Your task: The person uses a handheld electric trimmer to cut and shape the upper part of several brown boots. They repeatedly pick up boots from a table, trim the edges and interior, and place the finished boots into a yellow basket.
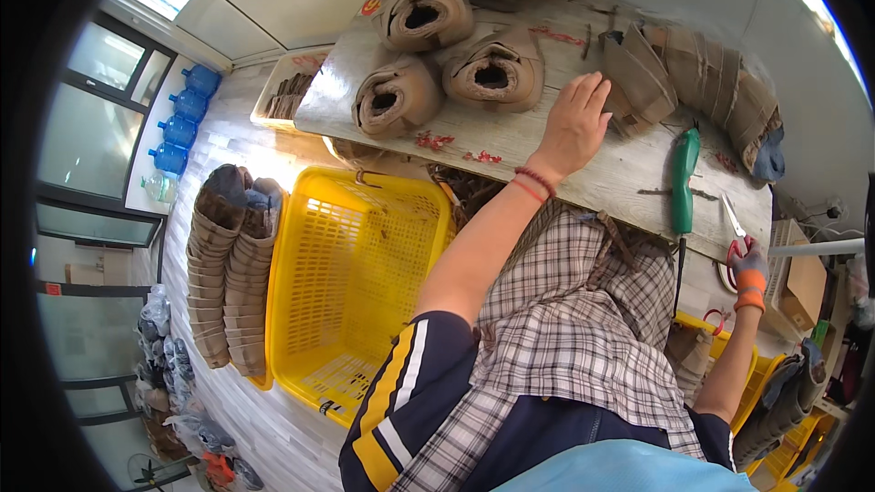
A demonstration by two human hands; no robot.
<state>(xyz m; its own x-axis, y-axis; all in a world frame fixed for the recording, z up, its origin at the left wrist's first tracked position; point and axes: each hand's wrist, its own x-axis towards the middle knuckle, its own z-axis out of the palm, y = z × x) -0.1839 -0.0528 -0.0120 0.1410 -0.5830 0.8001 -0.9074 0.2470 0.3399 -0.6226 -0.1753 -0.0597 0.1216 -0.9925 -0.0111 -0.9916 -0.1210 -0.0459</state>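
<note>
My left hand (pixel 574 128) is over the worktable with its fingers stretched out, holding nothing. Its fingertips are right beside the near end of a nested row of brown suede-like shoe uppers (pixel 641 82); whether they touch I cannot tell. At the table's right edge, my right hand (pixel 750 271), in a grey and orange glove, is closed on scissors (pixel 733 219) with red handles. The blades point up and away over the tabletop. Between my hands lies a green corded hand tool (pixel 684 178). Several rolled brown pieces with fleecy openings (pixel 492 77) stand to the left.
The grey wooden worktable (pixel 583 164) carries red scraps (pixel 435 140). At my left stands a yellow plastic basket (pixel 365 264), with two nested stacks of brown pieces (pixel 232 273) beyond it. A pale bin (pixel 290 91) is by the table's left end; blue water bottles (pixel 178 132) line the wall.
</note>
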